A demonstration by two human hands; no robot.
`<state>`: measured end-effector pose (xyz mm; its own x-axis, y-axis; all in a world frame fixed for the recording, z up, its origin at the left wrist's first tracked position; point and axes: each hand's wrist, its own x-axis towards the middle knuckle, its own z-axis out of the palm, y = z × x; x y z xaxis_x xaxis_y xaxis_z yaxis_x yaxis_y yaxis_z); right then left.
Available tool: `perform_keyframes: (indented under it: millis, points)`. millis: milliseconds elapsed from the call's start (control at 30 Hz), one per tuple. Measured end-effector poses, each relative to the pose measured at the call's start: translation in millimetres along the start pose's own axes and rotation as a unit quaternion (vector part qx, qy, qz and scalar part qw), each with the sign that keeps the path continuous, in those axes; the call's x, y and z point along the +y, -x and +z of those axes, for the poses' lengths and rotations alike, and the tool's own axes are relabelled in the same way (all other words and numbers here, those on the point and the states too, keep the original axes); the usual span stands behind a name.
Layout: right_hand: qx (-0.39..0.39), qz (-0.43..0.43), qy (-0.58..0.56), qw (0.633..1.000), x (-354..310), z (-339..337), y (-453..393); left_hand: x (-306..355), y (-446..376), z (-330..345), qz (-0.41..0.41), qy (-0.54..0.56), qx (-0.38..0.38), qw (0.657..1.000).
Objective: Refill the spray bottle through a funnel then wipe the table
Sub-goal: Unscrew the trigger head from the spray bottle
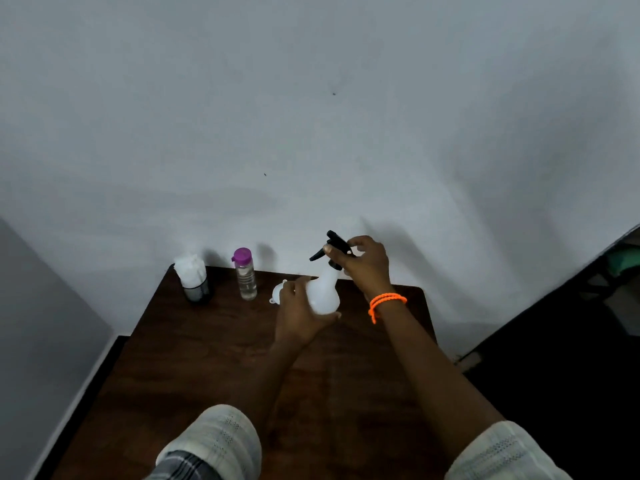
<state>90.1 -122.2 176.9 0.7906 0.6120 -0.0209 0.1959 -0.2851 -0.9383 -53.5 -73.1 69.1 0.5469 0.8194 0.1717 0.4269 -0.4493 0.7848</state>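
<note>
Head view: left hand (pixel 300 311) fingers wrap spray bottle (pixel 323 292) body above bench (pixel 207 358). Right hand (pixel 363 263) fingers pinch its black trigger head (pixel 334 245).

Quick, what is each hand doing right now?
Left hand: grips the white body of the spray bottle.
Right hand: fingers curled round the bottle's black trigger head.

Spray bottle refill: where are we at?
Early. Nothing looks done. In hand: the left hand holds the spray bottle by its body while the right hand grips the black trigger head, which sits on the neck. Left: the funnel lies unused on the table, the water bottle is capped, and the tissues sit in their holder, so pouring and wiping remain.
</note>
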Motion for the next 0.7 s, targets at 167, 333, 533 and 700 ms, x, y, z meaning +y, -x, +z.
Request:
perform_keyframes:
  millis: [167,333,533,700]
  points:
    - [0.085,0.007,0.016,0.996,-12.9,22.2,43.6,3.2,31.0,-13.5,-0.02,-0.047,0.033,0.998]
    - [0.077,0.005,0.01,0.997,-17.1,39.8,63.6,-10.1,55.6,-29.0,-0.024,-0.075,0.055,0.995]
    - [0.046,0.013,-0.044,0.998,-25.9,56.8,77.9,-28.4,56.0,-67.7,-0.007,-0.011,0.043,0.999]
    - [-0.056,0.012,-0.134,0.989,-39.8,52.9,82.7,-40.1,52.8,-100.2,0.001,0.049,0.02,0.999]
